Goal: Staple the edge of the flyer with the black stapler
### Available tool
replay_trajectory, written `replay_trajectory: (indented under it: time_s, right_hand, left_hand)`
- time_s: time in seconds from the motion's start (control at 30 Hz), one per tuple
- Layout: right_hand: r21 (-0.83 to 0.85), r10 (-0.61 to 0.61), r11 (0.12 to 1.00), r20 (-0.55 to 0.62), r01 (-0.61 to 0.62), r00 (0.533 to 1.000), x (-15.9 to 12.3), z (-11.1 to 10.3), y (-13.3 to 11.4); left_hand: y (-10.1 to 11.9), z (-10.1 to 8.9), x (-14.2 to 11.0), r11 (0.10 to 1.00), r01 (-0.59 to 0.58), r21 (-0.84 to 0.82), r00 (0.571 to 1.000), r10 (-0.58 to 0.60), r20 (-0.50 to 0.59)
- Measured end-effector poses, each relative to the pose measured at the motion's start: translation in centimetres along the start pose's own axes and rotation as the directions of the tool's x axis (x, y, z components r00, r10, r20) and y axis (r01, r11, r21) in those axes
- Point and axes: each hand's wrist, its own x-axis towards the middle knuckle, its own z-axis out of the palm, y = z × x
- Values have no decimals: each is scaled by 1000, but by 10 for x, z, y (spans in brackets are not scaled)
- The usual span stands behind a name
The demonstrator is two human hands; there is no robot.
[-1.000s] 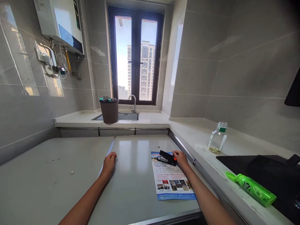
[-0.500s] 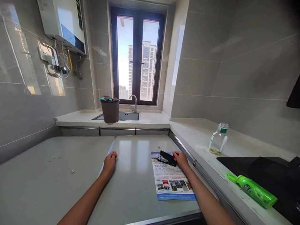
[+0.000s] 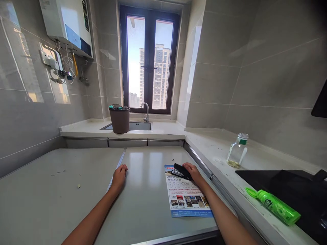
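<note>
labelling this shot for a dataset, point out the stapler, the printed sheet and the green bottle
Stapler (image 3: 183,171), head view: middle of its black body.
Printed sheet (image 3: 187,191), head view: middle of its printed face.
Green bottle (image 3: 279,207), head view: middle of its lying body.

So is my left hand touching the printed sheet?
Apart: the head view shows a wide stretch of tabletop between your left hand and the printed sheet.

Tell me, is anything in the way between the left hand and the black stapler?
Nothing visible stands between the left hand and the black stapler, just tabletop and part of the printed sheet. The right hand touches its far end.
</note>
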Motion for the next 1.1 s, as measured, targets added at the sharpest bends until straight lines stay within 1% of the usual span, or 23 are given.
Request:
replay_trajectory:
  time_s: [0.07,0.17,0.3,0.43,0.53,0.6,0.7,0.83,0.87,0.93,0.97,1.0,1.07,1.1]
  right_hand:
    - [-37,-23,999,106,27,994,0,3,-1]
    - [-62,8,998,151,2,989,1,6,-1]
    - [-32,65,998,165,-61,984,2,9,-1]
    - [-29,107,994,130,-104,986,1,14,-7]
    - [-4,111,994,151,-112,982,1,18,-11]
    - [12,133,990,170,-137,976,3,20,-11]
    - [17,171,984,190,-177,967,7,24,-7]
    - [6,143,989,154,-146,978,11,33,1]
    - [27,139,989,163,-145,977,13,35,4]
    - [98,161,979,185,-181,970,20,34,9]
    - [123,178,972,160,-198,971,25,33,12]
    - [131,191,970,102,-204,976,31,30,15]
    - [96,192,978,-66,-186,979,43,23,21]
    - [62,173,984,-141,-166,975,50,20,24]
  left_hand:
    - [-1,0,0,1000,-8,3,1000,8,-8]
    - [-3,0,1,1000,-9,9,1000,9,-8]
    - [-5,0,1,1000,-15,20,1000,15,-1]
    - [-4,-1,-1,999,-25,30,1000,25,-2]
    - [-2,-1,-2,999,1,53,1000,-2,3]
    - [0,-2,-3,998,15,58,1000,-15,-2]
    - [1,-1,-4,999,0,51,1000,0,-10]
    - [0,-1,-4,999,-5,44,1000,5,-8]
    - [-1,-1,-4,999,-2,42,1000,3,-6]
    - [-3,-1,-3,999,-1,37,1000,1,-2]
    - [-4,-1,-2,999,0,37,1000,0,0]
    - [-5,0,-2,999,0,40,1000,0,2]
    - [-7,0,-1,999,-1,49,1000,1,-3]
    - [-7,0,-1,999,-2,55,1000,2,-8]
